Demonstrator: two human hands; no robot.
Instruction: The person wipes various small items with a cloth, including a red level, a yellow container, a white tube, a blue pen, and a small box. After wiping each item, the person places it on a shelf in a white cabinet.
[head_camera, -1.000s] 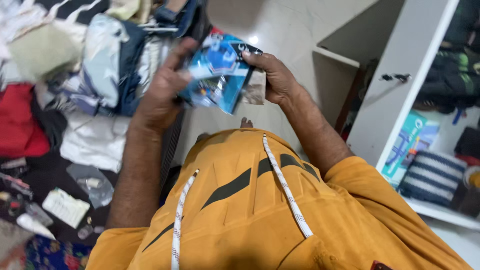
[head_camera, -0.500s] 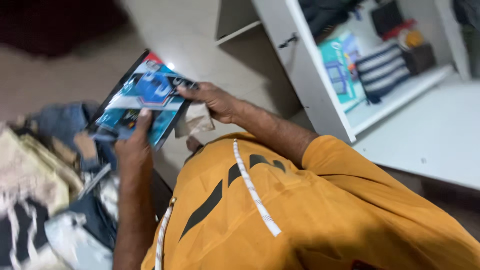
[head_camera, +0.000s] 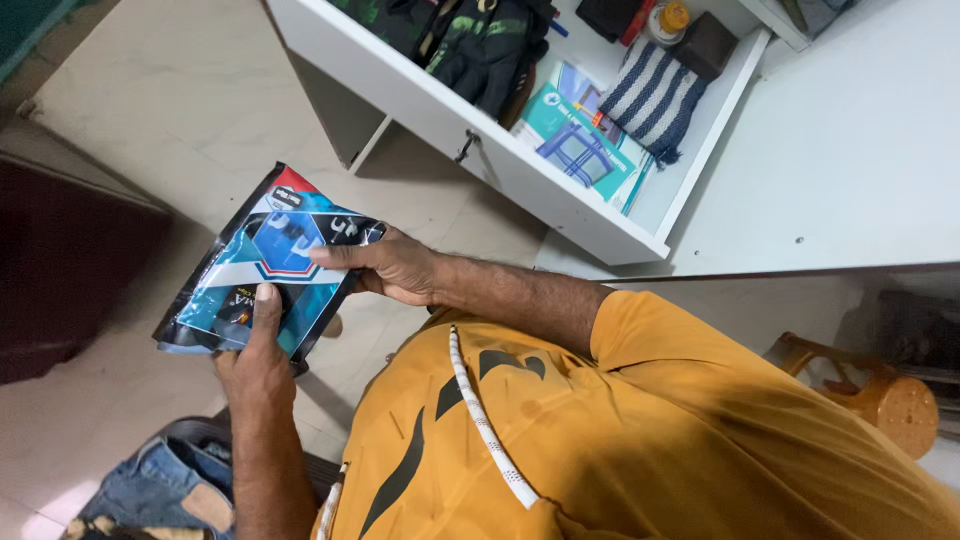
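Item: flat glossy packet (head_camera: 268, 265), blue and black with a red corner patch and white and blue panels. It is held in front of the body over the pale tiled floor (head_camera: 150, 100). Its long axis runs diagonally, the red-cornered end pointed up and away, the opposite end down towards the left.

Grip: the lower edge is pinched by the left hand (head_camera: 252, 362), thumb laid flat on the printed face. The upper right edge is clasped by the right hand (head_camera: 390, 266), fingers closed over the face.

Surroundings: a white shelf unit (head_camera: 560, 205) is seen beyond. On it, a teal rectangular box (head_camera: 572, 140) with a lighter panel is laid beside a blue-and-white striped pouch (head_camera: 652, 95); dark gloves (head_camera: 480, 40) are placed to the left.
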